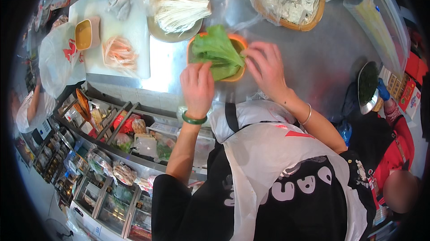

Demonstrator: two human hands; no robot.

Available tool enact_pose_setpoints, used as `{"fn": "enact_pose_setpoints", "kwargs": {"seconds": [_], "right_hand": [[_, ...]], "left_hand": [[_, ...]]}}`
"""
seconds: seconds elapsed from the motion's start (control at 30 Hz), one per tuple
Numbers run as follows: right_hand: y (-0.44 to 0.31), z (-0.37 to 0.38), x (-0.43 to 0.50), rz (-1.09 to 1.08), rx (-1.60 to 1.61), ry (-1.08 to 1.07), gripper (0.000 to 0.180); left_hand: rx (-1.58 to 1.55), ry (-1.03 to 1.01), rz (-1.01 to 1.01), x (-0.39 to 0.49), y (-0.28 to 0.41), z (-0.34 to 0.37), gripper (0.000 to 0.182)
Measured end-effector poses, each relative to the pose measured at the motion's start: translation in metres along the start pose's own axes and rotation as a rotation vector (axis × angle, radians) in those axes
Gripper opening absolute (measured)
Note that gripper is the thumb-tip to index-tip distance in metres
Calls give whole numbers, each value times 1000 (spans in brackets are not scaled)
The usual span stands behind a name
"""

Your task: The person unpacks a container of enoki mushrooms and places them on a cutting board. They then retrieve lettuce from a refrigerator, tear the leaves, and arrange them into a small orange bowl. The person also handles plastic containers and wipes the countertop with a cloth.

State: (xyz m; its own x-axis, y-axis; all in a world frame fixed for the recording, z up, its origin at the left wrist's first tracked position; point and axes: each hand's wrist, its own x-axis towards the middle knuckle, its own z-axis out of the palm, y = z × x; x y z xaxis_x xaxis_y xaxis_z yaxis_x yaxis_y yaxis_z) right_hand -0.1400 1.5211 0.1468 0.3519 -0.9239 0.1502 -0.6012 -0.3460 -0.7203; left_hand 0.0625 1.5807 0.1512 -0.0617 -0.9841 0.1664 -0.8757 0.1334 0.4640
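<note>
A green lettuce leaf (pixel 216 49) lies in an orange-rimmed dish (pixel 242 41) on the steel table. The fingers of my left hand (pixel 198 84) are at the leaf's lower left edge, over the dish's rim; their tips are partly hidden, so the grip is unclear. My right hand (pixel 267 64) pinches the stem end of the leaf at the right rim. Above the dish, a metal bowl (pixel 176 37) holds bundles of thin white enoki mushrooms (pixel 181 11). To the left, pale orange shreds in clear plastic (pixel 120 54) lie on a white cutting board (pixel 142 61).
A wicker basket (pixel 304 27) of plastic-covered pale pieces stands at the upper right, and a small yellow-lined dish (pixel 83 35) at the left. Below left runs an open chilled counter (pixel 144 158). At the right, a person in red holds a metal bowl of dark greens (pixel 368 79).
</note>
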Motion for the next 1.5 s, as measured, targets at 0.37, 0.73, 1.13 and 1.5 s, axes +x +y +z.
{"fn": "enact_pose_setpoints", "kwargs": {"seconds": [0.37, 0.73, 1.13, 1.5], "right_hand": [[22, 35, 24, 166, 291, -205, 18], [34, 41, 23, 108, 418, -251, 22], [27, 34, 29, 105, 388, -213, 18], [28, 34, 29, -5, 365, -267, 25]], "left_hand": [[-52, 19, -102, 14, 1, 33, 43], [56, 32, -87, 20, 10, 39, 43], [381, 73, -121, 32, -19, 21, 39], [327, 144, -33, 29, 14, 24, 31]]}}
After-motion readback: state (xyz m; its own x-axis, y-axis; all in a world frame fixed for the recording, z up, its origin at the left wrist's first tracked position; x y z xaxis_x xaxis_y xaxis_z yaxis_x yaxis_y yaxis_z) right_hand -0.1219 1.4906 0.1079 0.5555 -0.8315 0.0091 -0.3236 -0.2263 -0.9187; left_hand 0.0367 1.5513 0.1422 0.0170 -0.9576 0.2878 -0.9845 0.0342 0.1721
